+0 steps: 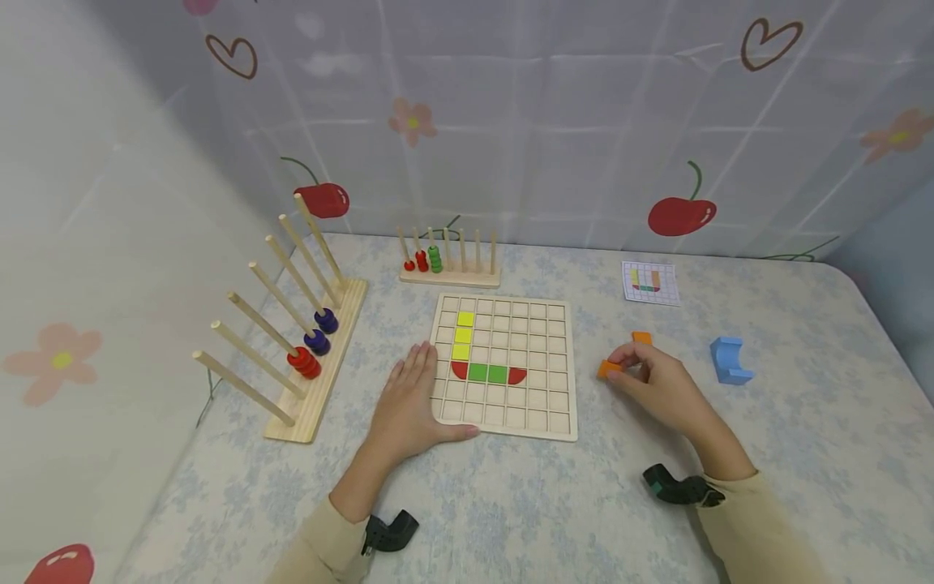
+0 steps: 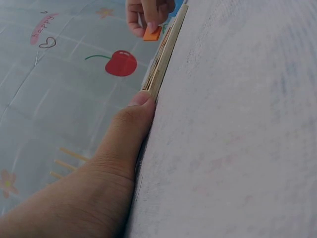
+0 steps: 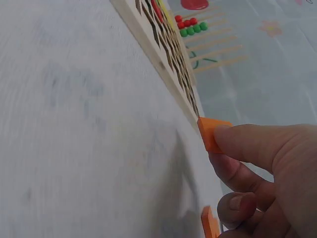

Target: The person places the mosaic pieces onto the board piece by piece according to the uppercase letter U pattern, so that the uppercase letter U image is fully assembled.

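Observation:
My right hand (image 1: 662, 391) pinches a small orange square tile (image 3: 210, 133) between thumb and fingertips, to the right of the wooden grid board (image 1: 543, 410). A second orange tile (image 1: 642, 337) lies just behind that hand. My left hand (image 1: 409, 401) rests with straight fingers along the board's left edge, and its thumb (image 2: 141, 99) lies against the near edge. Set in the board are a column of yellow squares (image 1: 463, 335) and, below it, a row with green squares (image 1: 487, 374) between two red curved pieces (image 1: 517, 375).
Beyond the right hand lie a printed pattern card (image 1: 651, 284) and a light blue arch-shaped block (image 1: 730, 361). A large peg stand with rings (image 1: 343, 349) stands at the left, a smaller peg stand (image 1: 450, 278) behind the board. A patterned curtain (image 1: 525, 122) hangs behind the table.

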`<state>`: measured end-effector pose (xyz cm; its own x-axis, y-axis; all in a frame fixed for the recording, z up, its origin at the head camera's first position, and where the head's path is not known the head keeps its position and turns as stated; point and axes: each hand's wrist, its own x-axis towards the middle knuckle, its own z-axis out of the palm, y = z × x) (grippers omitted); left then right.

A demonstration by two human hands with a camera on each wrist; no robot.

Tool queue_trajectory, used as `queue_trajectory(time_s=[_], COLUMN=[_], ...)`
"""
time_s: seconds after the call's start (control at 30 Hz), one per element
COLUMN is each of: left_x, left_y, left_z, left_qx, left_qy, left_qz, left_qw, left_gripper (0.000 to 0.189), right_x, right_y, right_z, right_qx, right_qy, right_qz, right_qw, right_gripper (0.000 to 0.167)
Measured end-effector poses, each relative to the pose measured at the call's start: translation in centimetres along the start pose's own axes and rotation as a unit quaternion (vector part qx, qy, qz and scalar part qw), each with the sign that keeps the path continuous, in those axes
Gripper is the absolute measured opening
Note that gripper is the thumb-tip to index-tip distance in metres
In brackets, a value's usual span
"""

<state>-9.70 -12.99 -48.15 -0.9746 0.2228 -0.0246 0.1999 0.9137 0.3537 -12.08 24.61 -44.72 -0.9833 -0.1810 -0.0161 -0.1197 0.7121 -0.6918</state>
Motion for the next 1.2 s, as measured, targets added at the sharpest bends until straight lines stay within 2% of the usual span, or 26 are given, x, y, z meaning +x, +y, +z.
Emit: queue_trajectory(time_s=[0.23,0.53,0.7,0.9,1.2], left_x=[0.1,0.1,0.1,0.1,0.1], left_y=[0.0,-0.1,-0.1,-0.1,0.0], left_z=[0.1,0.2,0.2,0.3,0.0], left_qx=[0.006,0.01,0.01,0.013,0.006], left_qy=[-0.003,-0.002,-0.001,-0.001,-0.004], left_qz=[0.002,0.003,0.002,0.001,0.001], left_qw=[1.0,0.9999,1.0,0.9999,1.0], left_gripper=[0.147,0.147,0.148,0.148,0.147], right_x=[2.2,4.3,5.0,5.6,5.8], right_y=[-2.4,-5.8,-6.8,-7.6,-7.8], right_z=[2.1,4.5,5.6,6.4,6.9], right_qx=[0.039,0.06,0.068,0.052,0.038], right_qy=[-0.023,-0.051,-0.061,-0.066,-0.08], right_qz=[-0.011,-0.022,-0.025,-0.024,-0.027], right_qw=[0.9989,0.9966,0.9955,0.9962,0.9957], right_gripper=[0.012,0.012,0.013,0.012,0.01])
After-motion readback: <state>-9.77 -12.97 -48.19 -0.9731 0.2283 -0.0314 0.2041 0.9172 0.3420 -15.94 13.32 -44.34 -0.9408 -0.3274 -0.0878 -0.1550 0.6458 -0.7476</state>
